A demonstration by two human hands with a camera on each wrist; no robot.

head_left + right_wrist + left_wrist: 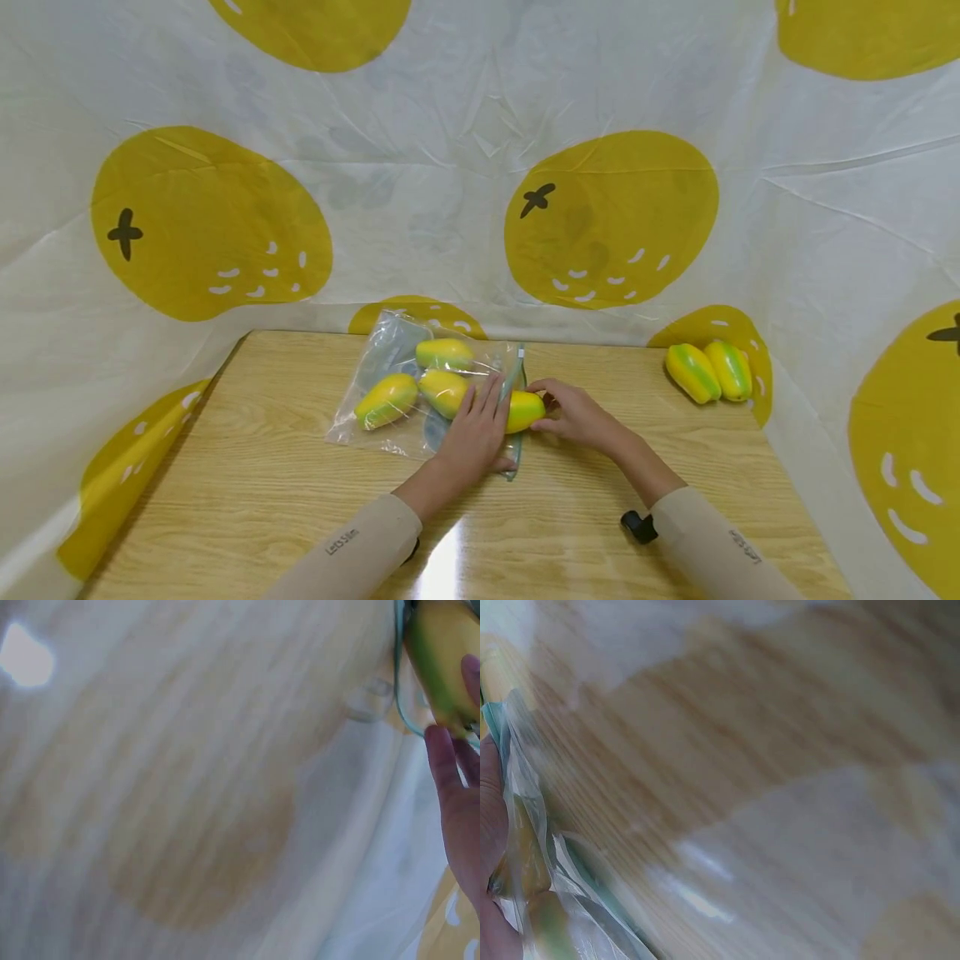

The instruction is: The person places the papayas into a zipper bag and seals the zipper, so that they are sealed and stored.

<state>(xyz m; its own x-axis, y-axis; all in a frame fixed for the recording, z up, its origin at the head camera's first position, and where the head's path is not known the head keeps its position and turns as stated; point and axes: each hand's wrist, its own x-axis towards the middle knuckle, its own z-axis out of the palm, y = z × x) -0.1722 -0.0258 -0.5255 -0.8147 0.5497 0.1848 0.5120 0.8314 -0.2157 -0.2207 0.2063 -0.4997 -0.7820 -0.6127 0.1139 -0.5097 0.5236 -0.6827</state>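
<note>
A clear zip-top bag (397, 342) lies on the table with three yellow-green papayas inside, among them a lower-left papaya (386, 402) and an upper papaya (444, 354). My left hand (468, 437) rests on the bag near its mouth, fingers straight, partly covering the middle papaya (442, 392). At the bag's mouth sits another papaya (527, 411), its right end sticking out past the zip edge. My right hand (577, 414) grips that end between fingers and thumb. In the right wrist view the same papaya (442, 660) shows beside my fingers (442, 761).
Two more papayas (708, 372) lie side by side at the table's far right corner. A white cloth (420, 208) printed with big yellow fruit hangs behind and at both sides of the wooden table (300, 500).
</note>
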